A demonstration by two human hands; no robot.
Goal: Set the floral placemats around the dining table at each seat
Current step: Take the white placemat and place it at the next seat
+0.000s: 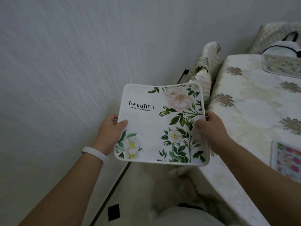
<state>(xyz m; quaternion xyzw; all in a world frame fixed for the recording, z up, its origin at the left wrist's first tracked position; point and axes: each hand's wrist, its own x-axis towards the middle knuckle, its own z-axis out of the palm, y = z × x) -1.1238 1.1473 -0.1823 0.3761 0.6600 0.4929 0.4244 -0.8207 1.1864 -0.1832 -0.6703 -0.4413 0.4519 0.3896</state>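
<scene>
As left hand (110, 132) and right hand (212, 130) pinch its sides, the floral placemat (151, 128) seems bowed.

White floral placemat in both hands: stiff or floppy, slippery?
Probably semi-stiff: the white floral placemat spans between left hand and right hand with slight bowing. Likely light: edge pinches carry it. Matte fabric face looks grippy.

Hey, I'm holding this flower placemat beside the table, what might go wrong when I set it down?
The placemat is pinched only at its side edges by the left hand and right hand, beside the tablecloth rather than over it, so a slip could drop it. The pink-flowered mat already lies near that cloth's edge; setting this one close might overlap it. Sliding it could wrinkle the cloth.
</scene>
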